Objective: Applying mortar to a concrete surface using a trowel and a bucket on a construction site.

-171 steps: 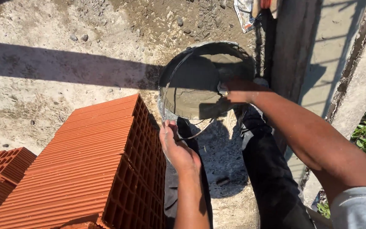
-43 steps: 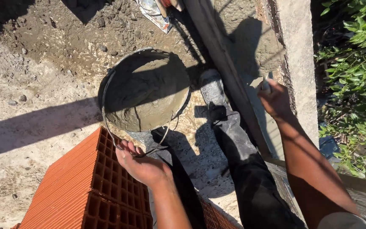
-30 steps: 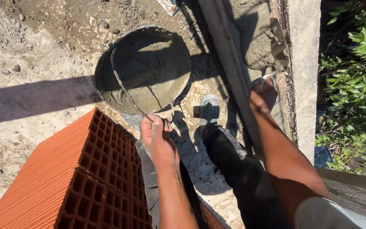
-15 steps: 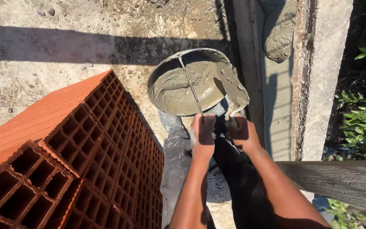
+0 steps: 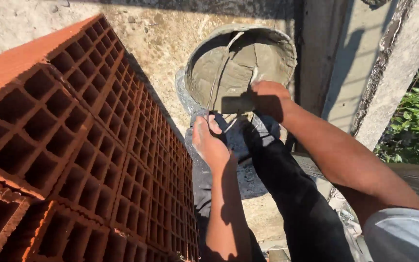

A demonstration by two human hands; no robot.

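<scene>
1. Change from half a second back: the two hands, which were side by side at the near edge of the bucket, are now apart — the right hand (image 5: 267, 99) has gone forward over the rim, the left hand (image 5: 209, 145) has stayed nearer the body.
2. The view has swung as well; the stack of orange hollow clay bricks (image 5: 78, 140) now fills the whole left half of the picture, its open cells facing the camera.
3. The round grey mortar-caked bucket (image 5: 241, 65) sits on the ground just past the person's black-trousered legs (image 5: 287, 194), between the brick stack and the upright grey concrete post (image 5: 338, 63).
4. Inside the bucket: wet grey mortar (image 5: 229, 77), smeared up the walls, with the thin wire bail handle (image 5: 214, 85) lying across it.
5. The right hand is closed, knuckles up, at the near rim — what it is clamped on is hidden under the hand, so that cannot be told.
6. The left hand is curled at the bucket's near-left edge, fingers (image 5: 212, 127) bent around something dark; exactly what is unclear.
7. Sunlit concrete ground (image 5: 161, 34) lies beyond the bricks — green leafy plants (image 5: 415, 126) show at the far right, past a rough concrete wall (image 5: 398, 68).
</scene>
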